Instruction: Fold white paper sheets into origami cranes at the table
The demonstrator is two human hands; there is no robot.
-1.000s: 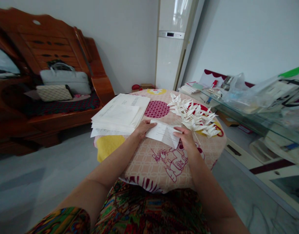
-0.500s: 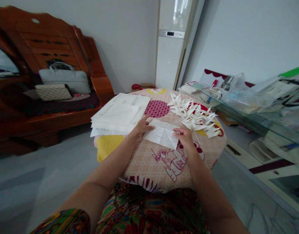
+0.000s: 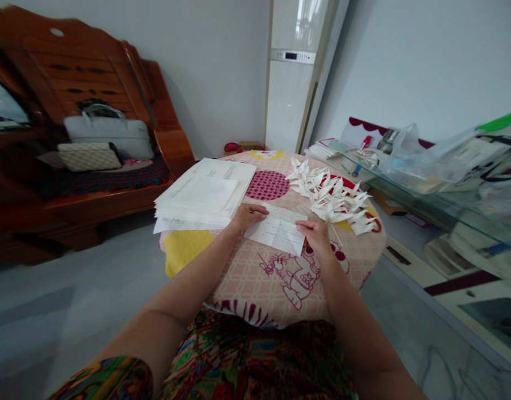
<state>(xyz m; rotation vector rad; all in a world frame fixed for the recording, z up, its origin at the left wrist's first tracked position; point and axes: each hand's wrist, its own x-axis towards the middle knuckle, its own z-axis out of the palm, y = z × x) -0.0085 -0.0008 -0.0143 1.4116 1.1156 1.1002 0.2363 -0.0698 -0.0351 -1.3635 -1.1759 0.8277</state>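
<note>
A creased sheet of paper (image 3: pixel 276 229) with faint writing lies on the round table in front of me. My left hand (image 3: pixel 248 216) is closed at its upper left edge, fingertips resting on the paper. At the right edge, my right hand (image 3: pixel 315 232) pinches the sheet between thumb and fingers. Several folded white paper cranes (image 3: pixel 330 194) sit in a cluster just beyond my right hand. To the left of my left hand is a thick stack of paper (image 3: pixel 197 194), with a smaller sheet on top.
A patterned tablecloth (image 3: pixel 255 289) covers the table. On the left stands a wooden sofa (image 3: pixel 164 144) with bags on it. A glass shelf (image 3: pixel 426 200) holding plastic bags and clutter runs along the right. A tall white air conditioner (image 3: pixel 286 100) stands behind.
My left hand's fingers have drawn in and moved slightly right along the sheet's upper edge. The right hand and the paper stay nearly in place.
</note>
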